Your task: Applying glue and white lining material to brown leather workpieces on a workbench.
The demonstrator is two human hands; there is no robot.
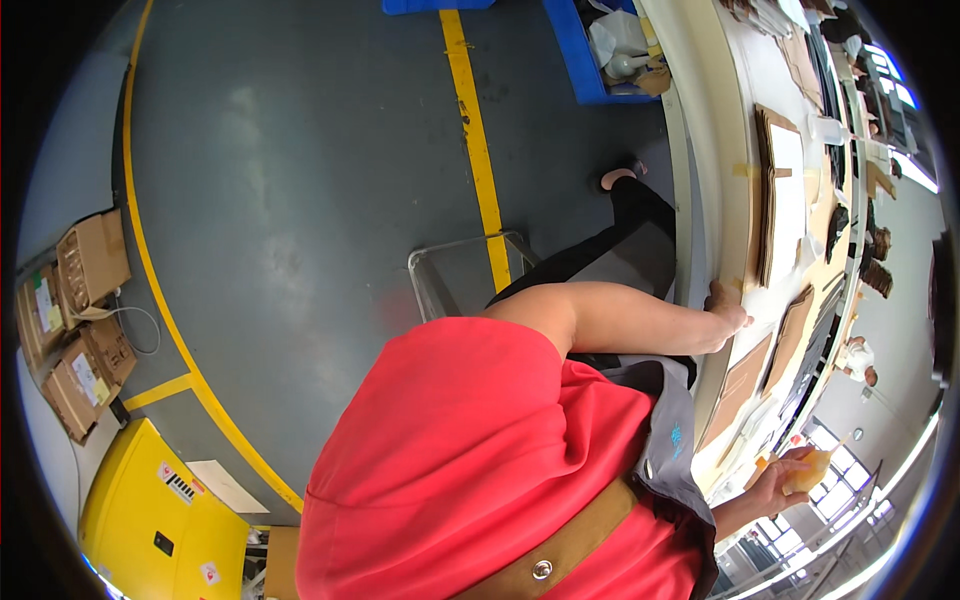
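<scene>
My left hand (730,326) reaches to the near edge of the long white worktable (730,130), close to some brown card pieces (730,390); its fingers are too small and partly hidden to show whether they grip anything. At the lower right, my right hand (775,482) is closed around a small yellowish, translucent item (805,473), held up beside the table. A stack of white-topped brown boards (775,190) lies farther along the tabletop.
Blue bins (572,45), one holding mixed items, sit by the table. Yellow lines (470,120) cross the grey floor near a clear stool (425,270). Cardboard boxes (85,250) and a yellow cabinet (150,510) stand left. A co-worker in white (858,355) is beyond the table.
</scene>
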